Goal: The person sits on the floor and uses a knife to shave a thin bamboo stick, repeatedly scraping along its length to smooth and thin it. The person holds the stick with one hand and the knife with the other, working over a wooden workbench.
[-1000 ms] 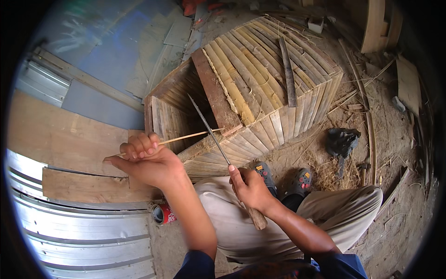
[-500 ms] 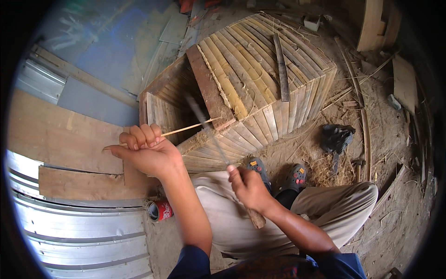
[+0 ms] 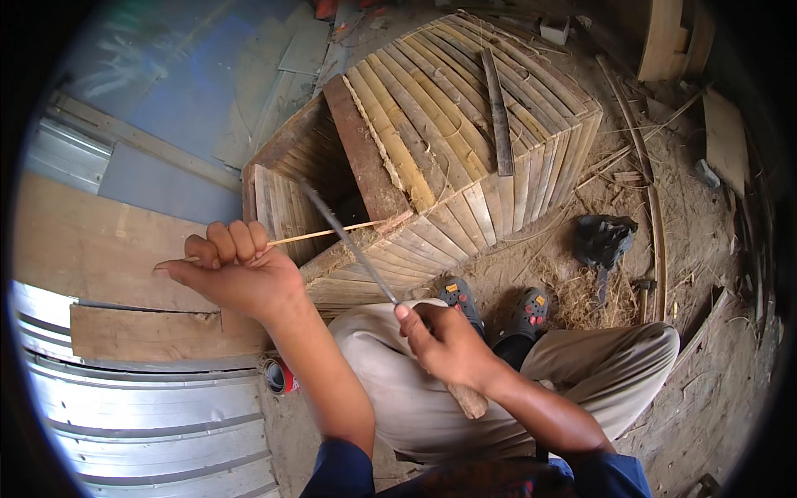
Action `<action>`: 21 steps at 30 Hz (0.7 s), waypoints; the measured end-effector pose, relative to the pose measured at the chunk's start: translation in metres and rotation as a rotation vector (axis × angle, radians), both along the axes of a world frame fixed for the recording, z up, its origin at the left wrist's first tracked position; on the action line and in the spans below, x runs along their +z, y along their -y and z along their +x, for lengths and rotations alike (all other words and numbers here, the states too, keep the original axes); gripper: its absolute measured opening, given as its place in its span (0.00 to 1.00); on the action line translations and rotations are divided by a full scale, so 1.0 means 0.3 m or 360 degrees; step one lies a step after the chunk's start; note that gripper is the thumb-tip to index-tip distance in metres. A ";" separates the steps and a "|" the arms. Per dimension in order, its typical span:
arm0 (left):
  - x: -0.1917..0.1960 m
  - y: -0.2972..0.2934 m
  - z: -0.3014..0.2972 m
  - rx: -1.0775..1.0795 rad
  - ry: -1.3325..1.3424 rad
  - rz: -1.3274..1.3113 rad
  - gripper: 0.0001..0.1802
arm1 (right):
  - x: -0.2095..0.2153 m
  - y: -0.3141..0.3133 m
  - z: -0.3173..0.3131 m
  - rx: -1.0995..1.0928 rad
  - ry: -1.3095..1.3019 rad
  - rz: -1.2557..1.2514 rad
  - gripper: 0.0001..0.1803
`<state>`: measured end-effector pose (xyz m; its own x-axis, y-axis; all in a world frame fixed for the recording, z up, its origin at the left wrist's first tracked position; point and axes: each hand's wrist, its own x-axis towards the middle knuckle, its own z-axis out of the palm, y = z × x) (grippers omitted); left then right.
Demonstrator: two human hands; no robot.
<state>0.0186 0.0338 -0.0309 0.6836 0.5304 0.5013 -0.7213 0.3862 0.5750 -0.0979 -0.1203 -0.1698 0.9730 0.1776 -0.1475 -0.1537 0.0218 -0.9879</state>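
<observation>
My left hand (image 3: 237, 264) is closed around a thin bamboo stick (image 3: 320, 236), which points right with its far end over the corner of a slatted bamboo box (image 3: 448, 124). Wrapped round the wooden handle of a long, narrow knife (image 3: 469, 402) is my right hand (image 3: 444, 342), above my knee. The grey blade slants up and left, crossing the stick between my left hand and the box corner. Whether the blade touches the stick I cannot tell.
A dark metal-like strip (image 3: 497, 112) lies across the box slats. Right of my shoes are a black plastic bag (image 3: 603, 241), shavings (image 3: 594, 299) and a hammer (image 3: 642, 295). A red can (image 3: 278, 376) stands by my left forearm. Corrugated metal sheets (image 3: 149, 398) line the left.
My left hand has shifted left, carrying the bamboo stick with it. The knife's blade has swung left, and my right hand has moved slightly down and left.
</observation>
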 end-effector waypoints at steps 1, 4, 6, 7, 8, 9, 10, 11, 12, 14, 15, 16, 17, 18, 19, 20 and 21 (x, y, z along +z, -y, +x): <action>-0.001 -0.009 0.000 -0.0097 0.0043 0.0047 0.33 | 0.009 -0.007 -0.005 0.0107 0.0077 -0.0064 0.32; -0.009 -0.022 -0.003 -0.0353 0.0139 0.0156 0.34 | 0.041 -0.036 -0.007 0.0073 0.0042 -0.0054 0.30; -0.014 -0.022 -0.003 -0.0492 0.0183 0.0191 0.34 | 0.058 -0.040 0.011 0.0067 0.0159 0.0078 0.31; -0.017 -0.021 -0.004 -0.0547 0.0214 0.0192 0.34 | 0.064 -0.036 0.023 0.0097 0.0153 0.0071 0.31; -0.018 -0.021 -0.003 -0.0702 0.0302 0.0215 0.35 | 0.066 -0.027 0.042 0.0080 0.0226 0.0111 0.32; -0.020 -0.022 -0.005 -0.0621 0.0255 0.0209 0.35 | 0.069 -0.019 0.053 0.0173 0.0376 0.0205 0.33; -0.020 -0.023 -0.006 -0.0637 0.0272 0.0222 0.35 | 0.067 -0.006 0.069 0.0142 0.0263 0.0041 0.33; -0.023 -0.025 -0.008 -0.0653 0.0284 0.0197 0.35 | 0.066 0.000 0.080 0.0055 0.0105 0.0081 0.33; -0.026 -0.028 -0.012 -0.0643 0.0274 0.0172 0.35 | 0.066 0.003 0.075 0.0052 -0.0129 0.0087 0.32; -0.030 -0.036 -0.012 -0.0684 0.0256 0.0024 0.35 | 0.067 0.003 0.069 -0.0023 -0.0399 0.0174 0.32; -0.036 -0.038 -0.014 -0.0629 0.0209 0.0092 0.35 | 0.070 -0.002 0.060 0.0142 -0.0061 0.0188 0.32; -0.037 -0.042 -0.017 -0.0592 0.0195 0.0110 0.35 | 0.074 -0.010 0.047 0.0129 0.0202 0.0163 0.33; -0.038 -0.047 -0.019 -0.0629 0.0247 0.0126 0.35 | 0.077 -0.018 0.037 0.0231 0.0487 0.0150 0.33; -0.035 -0.053 -0.012 -0.0653 0.0257 0.0145 0.35 | 0.074 -0.016 0.036 0.0225 0.0526 0.0116 0.32; -0.036 -0.057 -0.005 -0.0755 0.0312 0.0159 0.35 | 0.073 -0.018 0.030 0.0089 0.0284 0.0099 0.33; -0.035 -0.065 -0.003 -0.0862 0.0360 0.0170 0.35 | 0.066 -0.011 0.033 0.0038 0.0048 0.0092 0.35; -0.033 -0.071 0.004 -0.0859 0.0370 0.0147 0.35 | 0.054 -0.002 0.043 -0.0040 -0.0259 -0.0005 0.37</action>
